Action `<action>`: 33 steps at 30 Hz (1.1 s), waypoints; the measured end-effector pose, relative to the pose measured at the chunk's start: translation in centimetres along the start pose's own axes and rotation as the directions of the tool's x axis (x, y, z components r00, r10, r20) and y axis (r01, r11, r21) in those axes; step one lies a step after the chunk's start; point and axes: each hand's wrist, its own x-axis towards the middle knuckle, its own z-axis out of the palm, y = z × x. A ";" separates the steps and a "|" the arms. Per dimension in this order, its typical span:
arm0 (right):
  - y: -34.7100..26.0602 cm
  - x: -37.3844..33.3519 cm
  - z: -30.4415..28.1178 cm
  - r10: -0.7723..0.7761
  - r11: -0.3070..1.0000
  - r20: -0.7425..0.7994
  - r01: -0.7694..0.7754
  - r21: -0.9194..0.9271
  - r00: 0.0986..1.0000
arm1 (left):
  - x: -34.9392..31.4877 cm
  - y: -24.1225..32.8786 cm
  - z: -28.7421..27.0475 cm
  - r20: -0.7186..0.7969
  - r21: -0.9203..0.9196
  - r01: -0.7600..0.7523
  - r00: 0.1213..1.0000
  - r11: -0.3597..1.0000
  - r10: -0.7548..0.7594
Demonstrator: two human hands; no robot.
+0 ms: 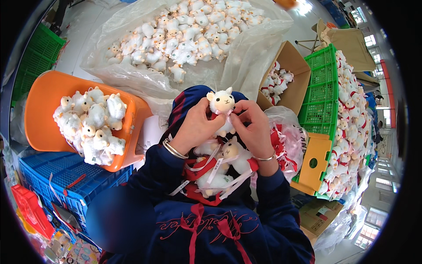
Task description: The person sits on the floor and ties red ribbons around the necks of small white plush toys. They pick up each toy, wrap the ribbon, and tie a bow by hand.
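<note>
A small white plush alpaca (pixel 221 102) is held upright in front of me, its face toward me and a pale pink ribbon (pixel 228 113) at its neck. My left hand (pixel 197 126) grips it from the left side, thumb at its neck. On the other side my right hand (pixel 252 123) has thumb and fingertips pinched at the neck, by the ribbon; the exact hold is partly hidden. Below, in my lap, lie more plush alpacas (pixel 235 155) among red pieces and printed white and pink ribbons (pixel 214 170).
An orange stool-like bin (pixel 44 112) at left holds several plush toys. Beyond my knees, a plastic sheet (pixel 246 61) carries a large pile (pixel 184 37). At right stand a cardboard box (pixel 295 66), a bag of red and pink pieces (pixel 285 145) and a green crate (pixel 321 94) beside stacked finished-looking toys (pixel 349 132). Blue crates (pixel 57 176) are lower left.
</note>
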 end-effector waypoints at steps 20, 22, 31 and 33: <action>2.1 0.3 -0.1 -0.341 0.918 0.039 0.342 -0.199 0.939 | 0.0 0.2 0.6 -0.068 0.156 -0.148 0.985 0.977 0.160; 2.1 0.2 0.1 -0.332 0.927 0.022 0.331 -0.174 0.943 | 0.0 0.2 0.6 -0.075 0.159 -0.156 0.983 0.975 0.170; 2.4 -0.1 0.2 0.074 0.951 -0.030 -0.061 0.303 0.997 | 0.0 -0.3 0.4 -0.058 0.083 -0.059 0.996 0.995 0.064; 2.5 -0.1 -0.3 0.206 0.877 0.045 -0.205 0.434 0.977 | -0.1 -0.1 0.4 -0.049 0.068 -0.073 0.996 0.995 0.076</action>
